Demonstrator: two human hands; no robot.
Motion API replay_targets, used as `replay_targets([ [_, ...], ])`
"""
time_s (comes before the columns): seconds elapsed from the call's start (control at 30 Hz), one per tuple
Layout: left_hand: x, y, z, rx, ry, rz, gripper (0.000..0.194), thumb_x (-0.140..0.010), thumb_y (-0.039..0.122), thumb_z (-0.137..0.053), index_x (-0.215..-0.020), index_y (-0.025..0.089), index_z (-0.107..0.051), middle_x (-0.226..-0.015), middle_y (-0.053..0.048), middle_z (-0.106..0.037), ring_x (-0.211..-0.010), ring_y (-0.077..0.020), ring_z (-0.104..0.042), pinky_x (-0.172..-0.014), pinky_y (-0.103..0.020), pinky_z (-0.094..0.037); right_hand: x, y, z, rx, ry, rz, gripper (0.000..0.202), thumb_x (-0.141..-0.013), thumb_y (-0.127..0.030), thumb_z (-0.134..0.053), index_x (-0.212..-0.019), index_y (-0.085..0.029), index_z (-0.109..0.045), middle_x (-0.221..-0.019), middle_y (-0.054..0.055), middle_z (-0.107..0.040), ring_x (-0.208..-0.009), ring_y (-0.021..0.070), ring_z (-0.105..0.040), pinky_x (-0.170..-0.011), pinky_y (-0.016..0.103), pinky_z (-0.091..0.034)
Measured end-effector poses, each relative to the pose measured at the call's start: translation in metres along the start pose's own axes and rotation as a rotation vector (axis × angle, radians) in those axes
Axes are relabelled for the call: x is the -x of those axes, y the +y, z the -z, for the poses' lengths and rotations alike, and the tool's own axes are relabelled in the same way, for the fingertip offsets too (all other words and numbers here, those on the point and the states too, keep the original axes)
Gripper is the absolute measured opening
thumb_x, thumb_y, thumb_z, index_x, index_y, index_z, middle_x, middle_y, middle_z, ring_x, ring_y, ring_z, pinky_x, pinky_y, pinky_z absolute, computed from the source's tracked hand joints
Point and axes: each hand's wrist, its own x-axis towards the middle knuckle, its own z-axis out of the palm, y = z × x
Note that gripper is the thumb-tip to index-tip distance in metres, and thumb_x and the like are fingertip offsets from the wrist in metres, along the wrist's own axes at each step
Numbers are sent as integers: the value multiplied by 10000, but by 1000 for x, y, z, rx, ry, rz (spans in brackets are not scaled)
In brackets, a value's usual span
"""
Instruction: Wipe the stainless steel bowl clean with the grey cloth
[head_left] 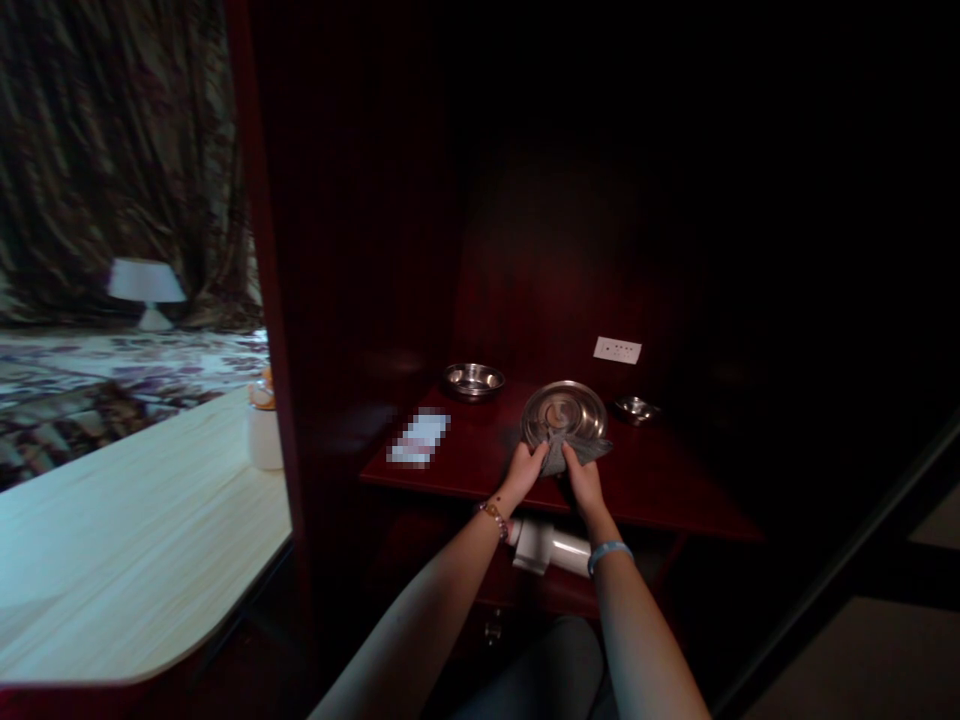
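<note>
A shiny round metal plate (589,408) is tilted toward me above the front of a dark red shelf (480,440). Both hands grip its near edge, with a grey cloth (556,458) bunched between them. My left hand (523,468) is closed on the left side, its thumb on the cloth and rim. On the right side my right hand (583,478) is closed as well, thumb pressed on the cloth. Part of the cloth sticks out to the right. The fingers under the plate are hidden.
Behind left stands a metal bowl (473,379); a smaller metal dish (636,409) lies at right. A blurred-out white item (420,438) rests at left. A white socket (617,350) is on the back wall. Below is a white cylinder (570,552). A pale table (135,540) extends left.
</note>
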Motion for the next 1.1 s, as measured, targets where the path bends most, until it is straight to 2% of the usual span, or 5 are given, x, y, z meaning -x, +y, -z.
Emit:
replay_targets([
  [0.27, 0, -6, 1, -25, 108, -28, 242, -772, 360, -631, -783, 118, -636, -754, -81, -694, -737, -199, -651, -720, -305, -507, -1, 3, 2, 6, 42, 0, 532, -721, -494, -675, -1098, -119, -682, -1142, 118, -703, -1084, 276, -640, -999, 402, -450],
  [0.57, 4, 10, 4, 112, 255, -274, 412, -849, 335, -584, -1230, 194, -512, -1259, -106, -608, -1146, -184, -586, -1022, -322, -417, 1, 0, -2, -20, 17, 25, 526, -716, -482, -688, -1113, -137, -676, -1172, 101, -693, -1126, 262, -620, -1028, 395, -428],
  [0.83, 2, 1, 5, -41, 191, -140, 289, -831, 425, -588, -909, 148, -618, -918, -100, -693, -875, -202, -651, -840, -327, -485, 1, 0, 3, 2, 42, -37, 488, -702, -509, -688, -1001, -124, -711, -1019, 109, -738, -943, 254, -679, -798, 329, -527],
  [1.0, 1, -1, 2, 50, 123, -75, 331, -782, 411, -657, -966, 140, -615, -975, -106, -699, -904, -197, -650, -862, -328, -486, 3, -5, 2, -44, 46, -48, 536, -687, -515, -699, -1049, -120, -693, -1029, 104, -732, -897, 237, -679, -706, 297, -535],
  [1.1, 1, -3, -1, 100, -10, -57, 377, -759, 392, -692, -1025, 135, -616, -1032, -112, -702, -946, -200, -650, -906, -339, -482, 5, -7, 1, -85, 34, -67, 552, -684, -526, -695, -1067, -128, -681, -1017, 98, -729, -805, 225, -678, -562, 272, -520],
])
